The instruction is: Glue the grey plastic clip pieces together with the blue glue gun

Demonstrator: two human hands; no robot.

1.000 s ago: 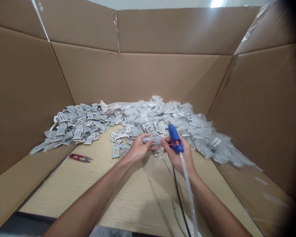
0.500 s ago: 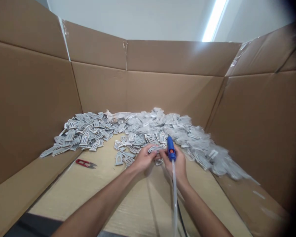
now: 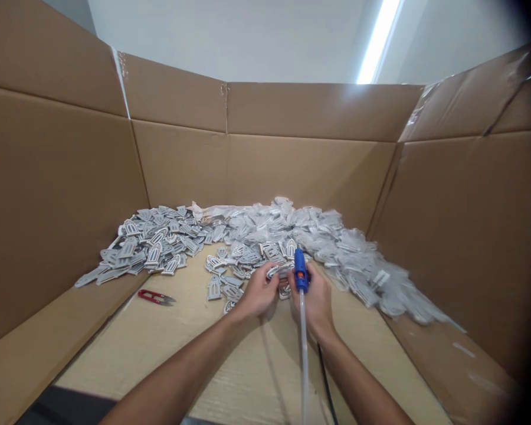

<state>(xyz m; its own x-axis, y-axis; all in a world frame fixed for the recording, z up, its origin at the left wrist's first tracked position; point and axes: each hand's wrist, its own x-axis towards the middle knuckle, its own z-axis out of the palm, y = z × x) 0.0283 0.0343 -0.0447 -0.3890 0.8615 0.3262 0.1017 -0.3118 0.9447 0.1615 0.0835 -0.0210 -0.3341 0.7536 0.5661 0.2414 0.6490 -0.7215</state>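
Between thumb and fingers, my left hand (image 3: 260, 289) pinches a small grey-and-white arch-shaped piece (image 3: 279, 271). My right hand (image 3: 317, 295) is closed around a blue hot glue gun (image 3: 300, 270), its nozzle pointing away from me. A long translucent glue stick (image 3: 304, 348) runs from the gun's back end toward me. The right fingertips are close to the held piece; whether they touch it I cannot tell. Just beyond my hands lies a loose group of similar arch-shaped pieces (image 3: 248, 254).
Red-handled thread snips (image 3: 156, 297) lie on the wooden table (image 3: 159, 348) at left. One heap of grey pieces (image 3: 154, 239) is at back left. Plastic-wrapped pieces (image 3: 358, 257) are piled along the back and right. Cardboard walls (image 3: 310, 171) enclose the table; a black cord (image 3: 325, 378) trails toward me.
The glue gun has moved slightly left and down, closer to the held piece. The camera view has tilted up a little. Both hands keep their grip.
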